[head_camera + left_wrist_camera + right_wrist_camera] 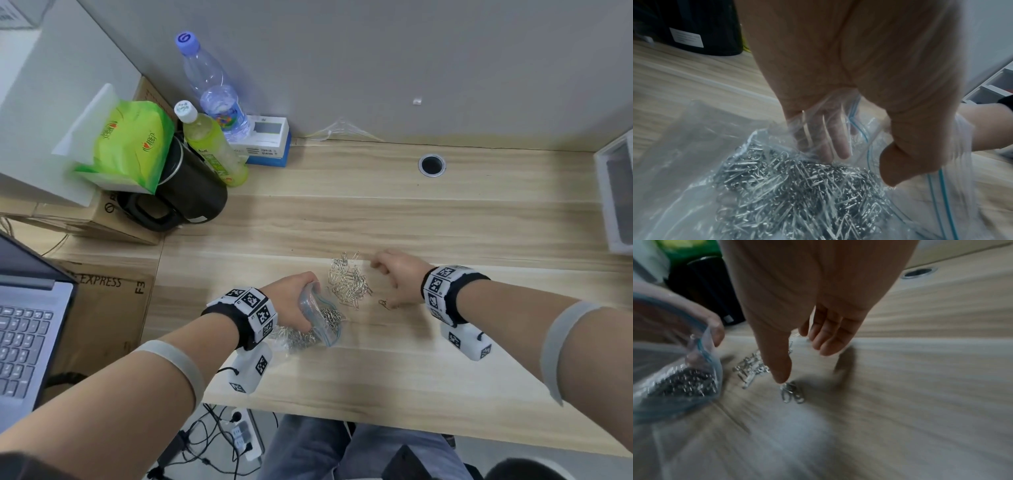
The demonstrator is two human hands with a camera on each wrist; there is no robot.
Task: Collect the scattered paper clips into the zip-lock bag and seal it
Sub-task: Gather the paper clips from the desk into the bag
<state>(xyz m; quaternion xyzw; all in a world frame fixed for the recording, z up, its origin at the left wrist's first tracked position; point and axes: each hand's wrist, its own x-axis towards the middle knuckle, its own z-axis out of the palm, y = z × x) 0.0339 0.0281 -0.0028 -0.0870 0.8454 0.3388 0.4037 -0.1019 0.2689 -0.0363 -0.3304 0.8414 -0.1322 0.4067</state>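
Left hand gripping, right hand spread.

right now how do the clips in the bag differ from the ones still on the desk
The clips in the zip-lock bag are a dense heap behind clear plastic, gripped at the mouth by the left hand. The paper clips on the desk lie loose in a thinner spread, with a couple apart by the right hand's thumb. The bag holds many more. Both lots are the same silver wire clips.

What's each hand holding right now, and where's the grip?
Left hand grips the zip-lock bag at its open mouth, by the blue zip edge. Right hand holds nothing; its fingers are spread over the loose paper clips.
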